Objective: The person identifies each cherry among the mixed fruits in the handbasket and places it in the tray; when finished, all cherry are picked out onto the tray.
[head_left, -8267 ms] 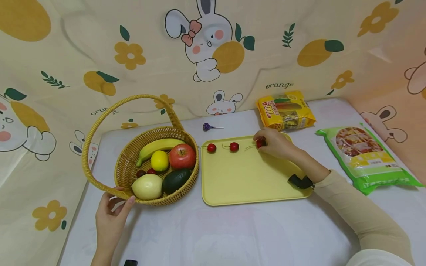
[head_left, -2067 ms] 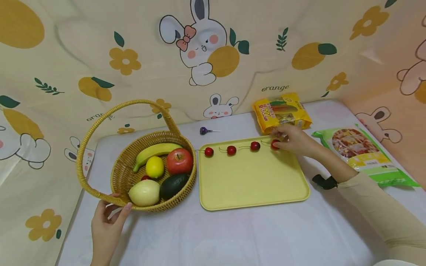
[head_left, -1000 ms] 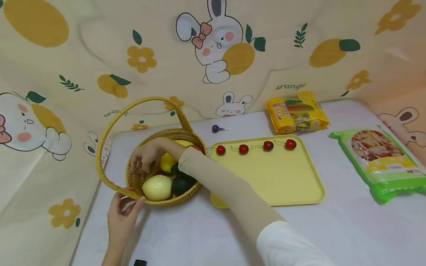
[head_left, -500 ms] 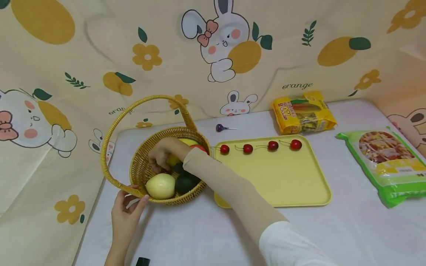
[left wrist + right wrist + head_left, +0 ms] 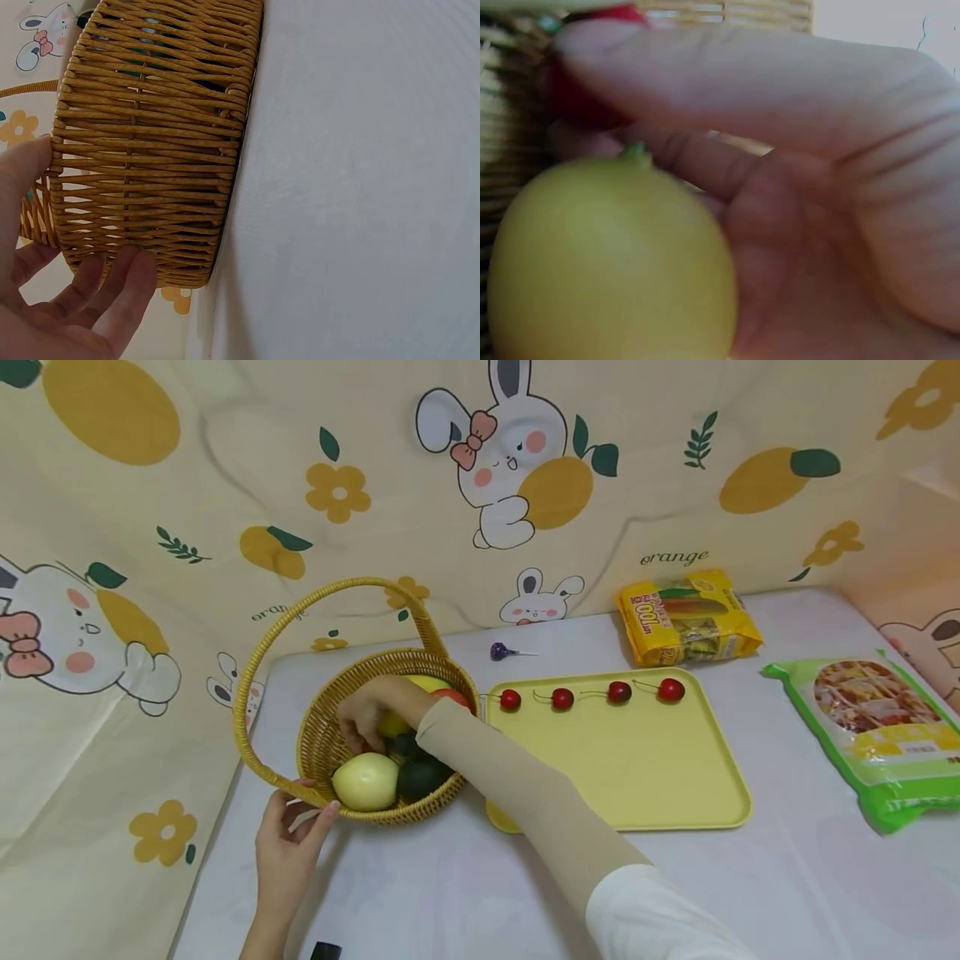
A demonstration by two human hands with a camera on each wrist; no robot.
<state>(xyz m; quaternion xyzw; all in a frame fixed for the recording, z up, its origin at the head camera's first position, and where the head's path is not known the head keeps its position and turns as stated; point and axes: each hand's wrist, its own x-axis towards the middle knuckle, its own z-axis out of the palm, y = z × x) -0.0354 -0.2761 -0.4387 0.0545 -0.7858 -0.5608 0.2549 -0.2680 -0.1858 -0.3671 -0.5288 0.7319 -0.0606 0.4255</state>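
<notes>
Pinching a red cherry (image 5: pixel 579 103) now with the right hand (image 5: pixel 377 712), down inside the basket (image 5: pixel 318 737) at left; gripping its near-left rim with the left hand (image 5: pixel 291 842); apparently at the picking-up step, likely calling next for a lift clear of the pale yellow fruit (image 5: pixel 366 782)

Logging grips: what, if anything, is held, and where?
Left hand: round brown wicker basket, rim near handle. Right hand: small round red cherry, pinched by its sides.
</notes>
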